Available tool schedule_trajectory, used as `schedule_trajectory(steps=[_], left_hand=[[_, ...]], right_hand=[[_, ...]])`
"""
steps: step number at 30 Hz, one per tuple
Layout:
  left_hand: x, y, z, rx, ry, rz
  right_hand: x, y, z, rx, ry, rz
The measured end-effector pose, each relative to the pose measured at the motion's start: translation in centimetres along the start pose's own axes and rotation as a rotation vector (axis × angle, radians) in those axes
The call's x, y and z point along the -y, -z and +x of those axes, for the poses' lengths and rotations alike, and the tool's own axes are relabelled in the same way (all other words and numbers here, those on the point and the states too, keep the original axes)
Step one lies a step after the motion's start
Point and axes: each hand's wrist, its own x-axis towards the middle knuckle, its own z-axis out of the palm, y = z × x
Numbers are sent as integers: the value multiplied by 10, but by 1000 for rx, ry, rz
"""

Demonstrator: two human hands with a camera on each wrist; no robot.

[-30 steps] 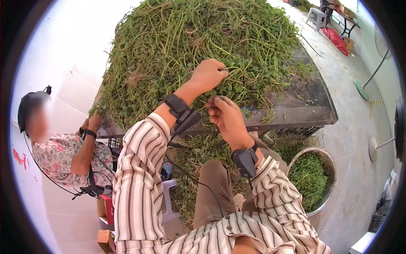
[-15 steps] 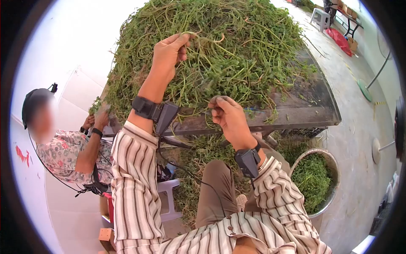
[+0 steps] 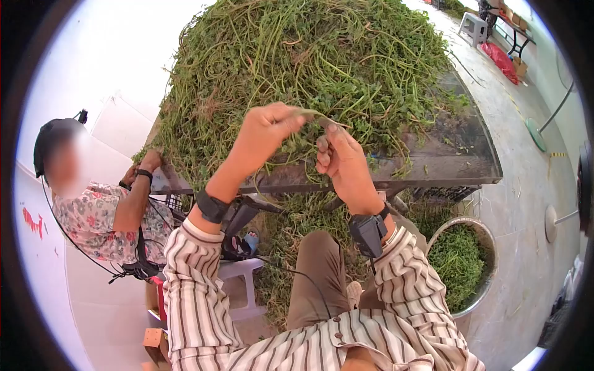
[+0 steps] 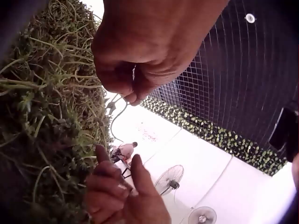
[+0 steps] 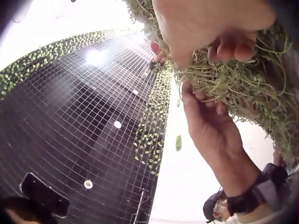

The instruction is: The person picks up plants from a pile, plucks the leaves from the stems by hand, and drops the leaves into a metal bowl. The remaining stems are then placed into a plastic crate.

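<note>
In the head view my left hand point(image 3: 266, 133) pinches a pale green plant stem point(image 3: 314, 113) between thumb and fingertips, in front of the heap of leafy stems point(image 3: 322, 55). The stem arches across to my right hand point(image 3: 349, 167), whose thumb and fingers are bent close beneath it. Between the right thumb and fingers shows a thin dark blade-like piece point(image 4: 125, 173), small in the left wrist view; I cannot tell exactly what it is. The right wrist view has the left hand point(image 5: 212, 123) close by the right one, with the heap behind.
The heap covers most of a dark table point(image 3: 455, 157). A round metal basin point(image 3: 492, 247) of greens stands on the floor at right; loose stems point(image 3: 278, 272) lie below the table. Another person point(image 3: 111, 216) sits at left by a white plastic stool point(image 3: 244, 272).
My left hand reached into the heap, lifted a stem out toward the upper left, then brought it down and right to my right hand. The right hand has risen slightly.
</note>
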Motion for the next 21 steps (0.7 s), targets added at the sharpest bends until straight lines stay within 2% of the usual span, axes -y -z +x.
schedule_trajectory(steps=[2, 7, 9, 12, 19, 21], left_hand=[[7, -7, -7, 77, -212, 160], [4, -14, -23, 106, -161, 178], [6, -14, -25, 63, -232, 318], [9, -14, -30, 84, -245, 382], [13, -12, -38, 69, -157, 323], [14, -15, -39, -33, -169, 260]], right_hand=[[-1, -1, -1, 35, -27, 26], [-5, 2, 1, 107, -58, 81], [-4, 2, 1, 91, -29, 72], [-2, -2, 1, 67, 37, 65], [-6, -2, 1, 64, 95, 40], [-6, -4, 1, 63, 102, 31]])
